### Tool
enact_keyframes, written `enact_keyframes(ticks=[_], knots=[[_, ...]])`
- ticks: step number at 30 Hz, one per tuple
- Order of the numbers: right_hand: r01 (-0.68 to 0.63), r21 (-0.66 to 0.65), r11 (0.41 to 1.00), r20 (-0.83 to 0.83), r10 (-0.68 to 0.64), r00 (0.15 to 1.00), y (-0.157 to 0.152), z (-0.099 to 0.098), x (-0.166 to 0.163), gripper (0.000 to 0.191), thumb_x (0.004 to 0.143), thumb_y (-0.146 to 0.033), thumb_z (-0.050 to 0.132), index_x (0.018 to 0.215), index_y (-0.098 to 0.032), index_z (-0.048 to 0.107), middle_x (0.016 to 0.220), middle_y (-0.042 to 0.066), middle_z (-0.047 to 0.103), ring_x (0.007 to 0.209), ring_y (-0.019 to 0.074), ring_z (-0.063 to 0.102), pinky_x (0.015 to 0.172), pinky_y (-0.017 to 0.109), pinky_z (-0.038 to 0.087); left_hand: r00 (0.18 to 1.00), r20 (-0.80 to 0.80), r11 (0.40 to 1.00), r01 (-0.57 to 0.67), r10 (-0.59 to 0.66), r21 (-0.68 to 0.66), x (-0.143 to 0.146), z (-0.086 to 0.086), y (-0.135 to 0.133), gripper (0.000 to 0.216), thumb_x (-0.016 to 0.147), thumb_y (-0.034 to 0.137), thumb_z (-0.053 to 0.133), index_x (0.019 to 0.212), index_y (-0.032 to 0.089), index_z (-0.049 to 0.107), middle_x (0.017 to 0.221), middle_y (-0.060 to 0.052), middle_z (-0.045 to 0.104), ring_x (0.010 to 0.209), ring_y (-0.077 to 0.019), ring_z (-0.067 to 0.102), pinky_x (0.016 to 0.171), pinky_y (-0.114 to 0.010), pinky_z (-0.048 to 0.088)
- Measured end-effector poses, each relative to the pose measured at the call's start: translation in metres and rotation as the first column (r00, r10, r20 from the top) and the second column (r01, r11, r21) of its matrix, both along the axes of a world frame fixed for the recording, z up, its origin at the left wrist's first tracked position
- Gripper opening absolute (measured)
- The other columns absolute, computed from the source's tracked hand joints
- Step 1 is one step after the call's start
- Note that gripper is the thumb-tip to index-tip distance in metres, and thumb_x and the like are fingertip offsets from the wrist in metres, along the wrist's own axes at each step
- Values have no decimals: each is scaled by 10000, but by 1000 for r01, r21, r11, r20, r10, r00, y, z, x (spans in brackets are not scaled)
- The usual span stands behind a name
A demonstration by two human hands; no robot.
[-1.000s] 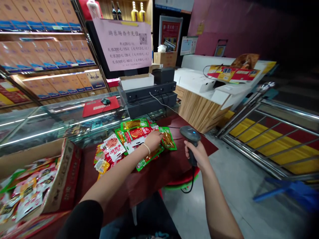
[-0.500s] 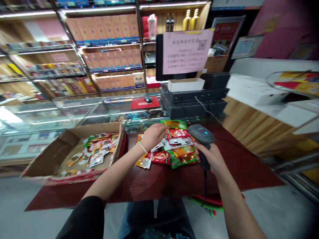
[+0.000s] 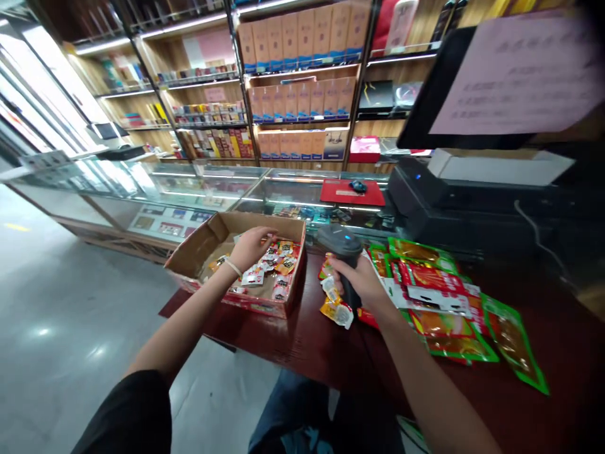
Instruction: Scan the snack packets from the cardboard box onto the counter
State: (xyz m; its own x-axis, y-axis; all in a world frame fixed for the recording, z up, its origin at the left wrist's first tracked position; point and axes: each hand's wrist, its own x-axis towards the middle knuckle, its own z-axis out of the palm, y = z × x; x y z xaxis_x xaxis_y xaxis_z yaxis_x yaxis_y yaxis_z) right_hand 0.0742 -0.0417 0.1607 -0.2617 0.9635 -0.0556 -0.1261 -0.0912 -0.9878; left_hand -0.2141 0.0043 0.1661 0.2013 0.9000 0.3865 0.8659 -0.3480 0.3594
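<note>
My left hand point(image 3: 254, 248), with a pale band at the wrist, is over an open cardboard box point(image 3: 297, 271). Its fingers are loosely stretched towards the box's right side, and I see nothing held in them. Small snack packets point(image 3: 285, 265) in white, red and orange lie in the box below the hand. My right hand point(image 3: 362, 280) is wrapped round the handle of a dark barcode scanner point(image 3: 339, 243), whose head shows a blue light. Under and beside the scanner lie a few small orange and white packets point(image 3: 336, 312). Larger red and green snack packets point(image 3: 432, 284) are heaped to the right, partly behind my forearm.
Everything rests on a dark red tabletop point(image 3: 302, 347). Behind it stands a glass display counter point(image 3: 278, 189) with a red mat point(image 3: 331, 191) and a mouse point(image 3: 358, 186). A monitor point(image 3: 432, 94) with a pink notice stands at the right. Shelves of boxes line the back.
The view has turned left. My left hand has moved from the packet heap to over the cardboard box. The scanner, still in my right hand, has moved left across the heap.
</note>
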Motion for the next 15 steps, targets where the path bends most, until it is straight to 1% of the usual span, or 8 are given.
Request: enact_keyframes(ticks=[1,4,5,7,10,12,13,15], knots=[[-43,11,999,-3,43,999,5,-3,-14,352,721,-490,731,805,-203,545,527,-59,527,357,96,470,346,217,401,998,9,998,-55,55,-28,-17,-5,3,295,904,336,514,1111,200,674,1112,-75,707,1038,-232,640,956,-357,470],[-112,52,992,-31,114,993,21,-11,-52,332,744,-469,713,823,-204,530,528,-68,526,369,94,480,352,209,409,980,19,972,-193,197,-134,-61,-23,12,278,861,322,551,1069,190,680,1058,-78,722,994,-235,658,902,-339,491],[-137,53,989,-33,139,990,25,-14,-63,332,745,-468,712,822,-204,527,524,-69,526,373,95,485,355,208,414,974,20,962,-217,224,-163,-72,-30,15,271,848,316,562,1057,188,678,1039,-80,725,980,-235,662,885,-335,494],[-166,42,985,-26,167,986,33,-18,-81,343,735,-471,718,817,-205,518,521,-68,528,381,98,499,354,205,418,971,19,951,-228,237,-208,-88,-44,21,258,829,306,578,1039,186,668,1017,-80,724,961,-234,663,867,-329,495],[-205,19,978,-1,206,979,41,-22,-100,349,722,-466,726,822,-208,514,522,-71,531,381,97,504,354,200,423,978,1,943,-200,208,-267,-97,-65,28,250,823,300,580,1030,174,646,984,-83,711,910,-226,659,840,-329,496],[-234,-6,972,19,234,972,44,-25,-107,342,726,-463,724,831,-210,518,528,-72,534,380,98,510,356,199,427,989,-37,940,-151,146,-306,-95,-79,31,281,817,294,592,1061,160,627,1009,-99,693,925,-231,649,849,-335,491],[-240,-19,971,25,241,970,45,-27,-109,339,729,-464,722,832,-212,519,531,-72,537,382,100,516,354,200,426,993,-63,939,-118,103,-323,-93,-85,32,333,800,289,616,1103,151,611,1058,-117,676,969,-241,639,873,-342,483],[-247,-43,968,18,248,969,46,-30,-111,335,733,-465,722,823,-215,518,534,-70,545,386,106,525,352,205,425,990,-138,933,-54,5,-355,-89,-97,32,530,736,274,692,1228,133,553,1198,-166,610,1088,-276,596,939,-365,455]])
